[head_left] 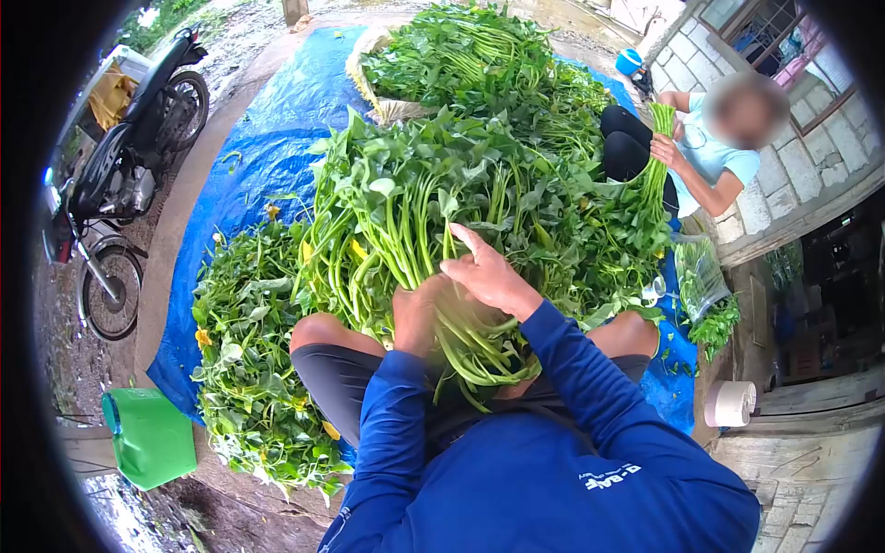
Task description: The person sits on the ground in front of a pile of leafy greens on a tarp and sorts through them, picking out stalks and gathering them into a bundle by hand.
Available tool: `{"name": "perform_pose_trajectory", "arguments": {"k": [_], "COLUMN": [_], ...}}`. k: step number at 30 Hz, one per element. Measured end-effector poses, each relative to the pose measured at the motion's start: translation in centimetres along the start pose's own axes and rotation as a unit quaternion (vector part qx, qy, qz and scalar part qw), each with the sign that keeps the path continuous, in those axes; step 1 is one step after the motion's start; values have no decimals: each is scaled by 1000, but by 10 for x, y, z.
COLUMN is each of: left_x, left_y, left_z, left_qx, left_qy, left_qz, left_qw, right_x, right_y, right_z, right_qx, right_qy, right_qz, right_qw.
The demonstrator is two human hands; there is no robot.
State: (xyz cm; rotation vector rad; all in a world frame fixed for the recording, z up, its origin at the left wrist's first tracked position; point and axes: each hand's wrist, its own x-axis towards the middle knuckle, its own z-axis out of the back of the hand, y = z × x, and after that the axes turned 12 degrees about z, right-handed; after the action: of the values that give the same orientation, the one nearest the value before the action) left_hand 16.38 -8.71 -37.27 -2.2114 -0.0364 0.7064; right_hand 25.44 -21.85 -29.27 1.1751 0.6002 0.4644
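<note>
A bunch of long green leafy stems [406, 230] lies across the front of the big heap, leaves pointing away from me. My left hand [417, 318] is closed around the lower part of this bunch; motion smears its fingers. Cut stem ends [475, 359] hang out below it, over my lap. Just to the right, my right hand [496, 278] reaches over the stems with its index finger stretched out and the thumb apart from it. A single thin stem stands beside that fingertip. The remaining fingers of this hand are partly hidden.
Leafy greens [461, 55] are heaped on a blue tarp [277, 120], with a looser pile [258, 359] at left. A seated person [719, 147] holds a stem bundle [659, 157]. Around are a motorcycle [120, 175], a green container [152, 438], and a white roll-shaped object [730, 404].
</note>
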Motion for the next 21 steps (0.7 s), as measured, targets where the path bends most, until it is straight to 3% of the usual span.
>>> {"name": "perform_pose_trajectory", "arguments": {"k": [5,9,14,18,21], "left_x": [-1,-3,5,-2,-1], "left_y": [1,-1,7,0,2], "left_z": [-3,-4,2,-2,-4], "left_qx": [-3,24,18,29,22], "left_qy": [-20,-16,-25,-23,-27], "left_qz": [3,15,12,32,21], "left_qw": [1000,999,999,999,999], "right_x": [23,30,23,25,24], "right_y": [-19,-25,-35,-45,-44], "right_z": [1,9,14,3,13], "right_qx": [133,60,354,285,319], "right_qy": [-72,-87,-144,-274,-188], "right_qz": [-39,16,-48,-50,-35], "right_qw": [988,994,923,917,928]}}
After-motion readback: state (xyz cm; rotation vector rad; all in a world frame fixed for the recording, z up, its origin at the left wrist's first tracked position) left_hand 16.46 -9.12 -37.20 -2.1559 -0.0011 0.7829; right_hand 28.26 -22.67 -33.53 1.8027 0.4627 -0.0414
